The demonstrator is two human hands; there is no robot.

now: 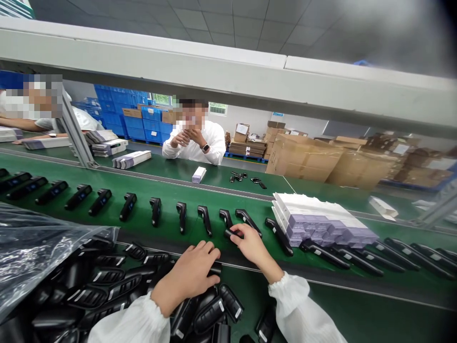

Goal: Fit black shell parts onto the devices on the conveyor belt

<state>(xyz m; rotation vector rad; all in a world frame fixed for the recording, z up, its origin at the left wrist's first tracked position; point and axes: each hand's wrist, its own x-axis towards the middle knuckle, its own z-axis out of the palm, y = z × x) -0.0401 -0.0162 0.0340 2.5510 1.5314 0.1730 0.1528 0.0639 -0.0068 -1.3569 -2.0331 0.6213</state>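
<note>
My right hand pinches one end of a black handheld device with an angled head at the near edge of the green belt. Over the front pile, my left hand is curled round a black plastic part, whose end shows between thumb and fingers; the rest is hidden beneath the palm. Loose black parts with ribbed faces lie below that hand. Along the belt runs a row of similar black devices, spaced apart and pointing roughly toward me.
White and purple boxes are stacked on the belt at right, among more devices. Clear plastic film covers part of the pile at left. A grey beam spans overhead. Across the belt sits a person in white; another works at far left.
</note>
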